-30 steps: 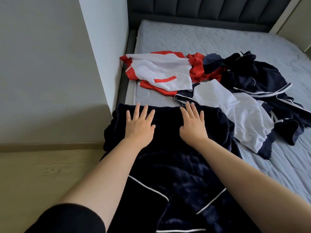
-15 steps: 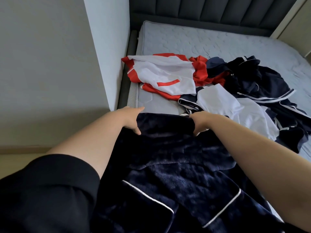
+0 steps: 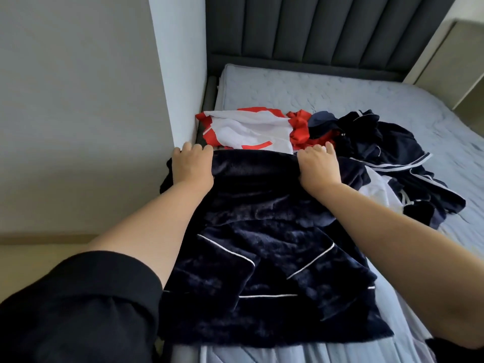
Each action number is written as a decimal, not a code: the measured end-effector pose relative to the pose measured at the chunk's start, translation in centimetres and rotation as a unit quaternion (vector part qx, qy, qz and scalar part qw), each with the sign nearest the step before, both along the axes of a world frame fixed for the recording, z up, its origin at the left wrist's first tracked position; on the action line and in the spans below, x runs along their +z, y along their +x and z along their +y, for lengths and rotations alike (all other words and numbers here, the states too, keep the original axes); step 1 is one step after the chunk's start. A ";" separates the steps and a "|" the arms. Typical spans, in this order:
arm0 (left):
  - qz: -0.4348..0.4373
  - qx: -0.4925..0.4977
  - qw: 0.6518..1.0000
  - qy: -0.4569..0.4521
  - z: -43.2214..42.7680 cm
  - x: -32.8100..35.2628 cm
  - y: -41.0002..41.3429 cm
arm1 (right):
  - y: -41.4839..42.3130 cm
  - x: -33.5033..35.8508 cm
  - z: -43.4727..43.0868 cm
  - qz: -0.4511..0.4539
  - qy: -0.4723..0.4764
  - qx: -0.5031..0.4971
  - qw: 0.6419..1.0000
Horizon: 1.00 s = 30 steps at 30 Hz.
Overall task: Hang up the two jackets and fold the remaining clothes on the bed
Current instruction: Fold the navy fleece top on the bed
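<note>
A view from a head-worn camera looks down over a person's two bare forearms toward a bed (image 3: 301, 93) with a pale blue quilted mattress. No brand, label or writing can be read on anything in view.

In the foreground lies a dark navy plush garment (image 3: 262, 258) with thin white piping, spread on the near corner of the bed. Its long axis runs from the near edge of the bed away toward the headboard, and its far edge is a folded-over band running left to right. The left hand (image 3: 192, 166) grips the left end of that band, fingers curled over the top of the fabric. The right hand (image 3: 318, 165) grips the right end in the same way, fingers hooked over the fold. Both hands have closed grips on the cloth.

Just beyond the hands lies a red and white garment (image 3: 248, 132), touching or nearly touching the navy fold. To its right is a heap of dark navy clothes with white stripes (image 3: 387, 150), and a white garment (image 3: 377, 189) shows from under the navy piece's right side.

A white wall corner (image 3: 178, 74) stands just left of the left hand. A dark grey padded headboard (image 3: 327, 30) closes the far end of the bed. A black sleeve (image 3: 78, 310) covers the left upper arm.
</note>
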<state>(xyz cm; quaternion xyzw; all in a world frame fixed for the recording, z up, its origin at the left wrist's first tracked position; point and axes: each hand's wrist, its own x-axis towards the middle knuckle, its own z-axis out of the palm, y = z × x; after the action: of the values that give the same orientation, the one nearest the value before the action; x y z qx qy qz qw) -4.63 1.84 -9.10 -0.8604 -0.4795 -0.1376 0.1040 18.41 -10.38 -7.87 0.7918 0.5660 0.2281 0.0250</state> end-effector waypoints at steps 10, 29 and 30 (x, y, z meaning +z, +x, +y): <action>0.022 -0.073 0.997 0.024 -12.5 -5.5 -8.3 | -6.0 -4.8 -13.5 0.020 0.084 0.097 0.992; 0.007 -0.165 0.962 -0.217 -18.2 -6.3 -11.4 | -10.2 -9.5 -22.7 0.104 -0.046 0.151 0.982; -0.034 -0.157 0.968 -0.191 -18.7 -6.4 -10.6 | -10.4 -9.7 -22.9 0.115 -0.057 0.145 0.981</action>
<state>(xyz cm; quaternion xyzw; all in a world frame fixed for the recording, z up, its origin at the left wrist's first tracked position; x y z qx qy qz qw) -15.19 -16.85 -15.51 -0.9238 -0.3588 -0.0870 -0.1017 8.04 -33.27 -17.57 0.7192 0.6863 0.1040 -0.0284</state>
